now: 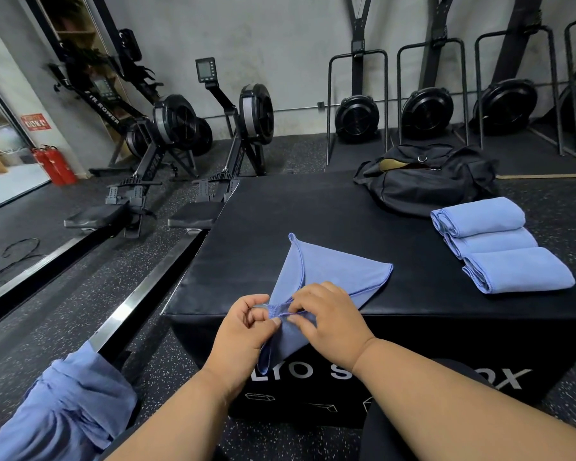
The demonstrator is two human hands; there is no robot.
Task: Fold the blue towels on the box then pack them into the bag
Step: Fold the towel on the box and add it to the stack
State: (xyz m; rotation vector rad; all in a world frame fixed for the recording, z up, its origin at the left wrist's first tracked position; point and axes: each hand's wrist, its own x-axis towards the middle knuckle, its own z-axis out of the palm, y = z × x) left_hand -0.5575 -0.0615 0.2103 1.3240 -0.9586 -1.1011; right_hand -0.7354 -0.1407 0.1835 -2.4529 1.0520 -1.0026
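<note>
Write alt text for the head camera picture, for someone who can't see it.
Both hands, left hand and right hand, pinch the near edge of a partly folded blue towel on a black box. Three folded blue towels lie in a row at right, near a black bag. Rowing machines line the wall.

Two black air rowers (pixel 167 128) are parked on the speckled black rubber floor (pixel 47 321) at the left, their long steel rails (pixel 140 294) reaching toward the camera. A small monitor (pixel 205 69) is raised on an arm above the nearer one. Two red fire extinguishers (pixel 56 165) are stood beside a glass door at the far left. Along the grey concrete wall (pixel 280 44), several black ski machines with round fan housings (pixel 356 117) are lined up. A black cable (pixel 10 254) is seen coiled on the floor at the left edge.
</note>
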